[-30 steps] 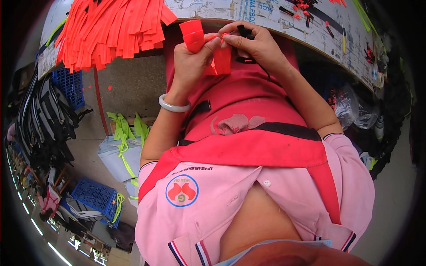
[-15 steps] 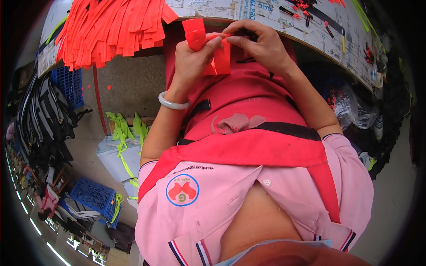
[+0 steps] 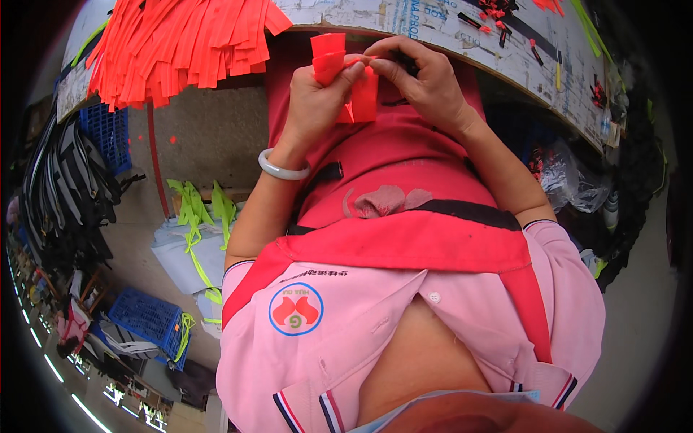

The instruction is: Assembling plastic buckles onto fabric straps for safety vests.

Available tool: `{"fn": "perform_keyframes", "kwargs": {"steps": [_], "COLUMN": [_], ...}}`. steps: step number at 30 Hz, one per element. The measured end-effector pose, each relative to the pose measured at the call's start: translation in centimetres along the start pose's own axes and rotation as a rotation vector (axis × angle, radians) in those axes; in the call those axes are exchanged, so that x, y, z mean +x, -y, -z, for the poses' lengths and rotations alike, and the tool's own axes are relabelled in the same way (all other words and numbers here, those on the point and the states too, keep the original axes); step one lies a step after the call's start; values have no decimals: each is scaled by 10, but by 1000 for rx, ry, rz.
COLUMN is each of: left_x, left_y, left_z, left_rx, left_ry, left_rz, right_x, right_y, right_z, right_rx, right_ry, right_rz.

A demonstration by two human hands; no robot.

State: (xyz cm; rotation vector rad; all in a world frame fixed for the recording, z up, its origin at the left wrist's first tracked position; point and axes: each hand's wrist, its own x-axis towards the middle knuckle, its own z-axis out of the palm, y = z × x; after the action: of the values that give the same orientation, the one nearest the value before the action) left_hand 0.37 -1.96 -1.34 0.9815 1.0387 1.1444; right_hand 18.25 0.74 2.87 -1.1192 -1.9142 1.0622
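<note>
Folded orange-red strips of fabric [image 3: 364,95] are pinched between the thumb and fingers of my left hand [image 3: 315,97], just off the table's front edge. One folded end stands up above that hand and another part hangs below. My right hand [image 3: 427,81] meets it from the right, thumb and forefinger closed together at the strip's edge; what sits between those fingertips is too small to make out. A dark item shows partly behind the right fingers. A large pile of similar orange-red strips [image 3: 180,50] lies over the table edge to the left.
On the table [image 3: 433,22] to the right lie small black and red pieces [image 3: 498,14] and a yellow-handled tool [image 3: 558,75]. Below left are blue crates [image 3: 148,317], stacked pale sheets with lime straps [image 3: 189,249] and hanging black-grey straps [image 3: 68,195]. A clear plastic bag [image 3: 577,184] sits under the table.
Both hands have shifted very slightly, and the folded strip's upper end has moved a little to the right. The pinch of each hand stays about the same.
</note>
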Motion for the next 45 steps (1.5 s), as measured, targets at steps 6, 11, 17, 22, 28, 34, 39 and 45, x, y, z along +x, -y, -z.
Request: {"fn": "perform_keyframes", "kwargs": {"steps": [6,11,17,22,28,34,39,45], "left_x": [-1,-1,-1,-2,-3,-2,-2,-4], "left_y": [-4,1,-1,4,3,2,5,6], "left_z": [-4,-3,-2,-5,-4,-2,-1,0], "left_rx": [40,120,175,167,140,116,123,137], "left_ry": [66,47,57,44,22,40,35,42], "left_rz": [-50,-127,-110,-115,-89,-73,-65,-83], "right_x": [2,-1,-2,-2,-2,-3,-1,1], "right_y": [3,3,-9,-11,-6,-9,-9,-5], "right_z": [2,4,-1,-1,-5,-3,-3,0], "right_rx": [119,252,-35,-147,-202,-98,-115,-189], "right_ry": [15,60,-36,-35,-41,-30,-15,66], "right_rz": [-177,-310,73,213,256,166,176,257]}}
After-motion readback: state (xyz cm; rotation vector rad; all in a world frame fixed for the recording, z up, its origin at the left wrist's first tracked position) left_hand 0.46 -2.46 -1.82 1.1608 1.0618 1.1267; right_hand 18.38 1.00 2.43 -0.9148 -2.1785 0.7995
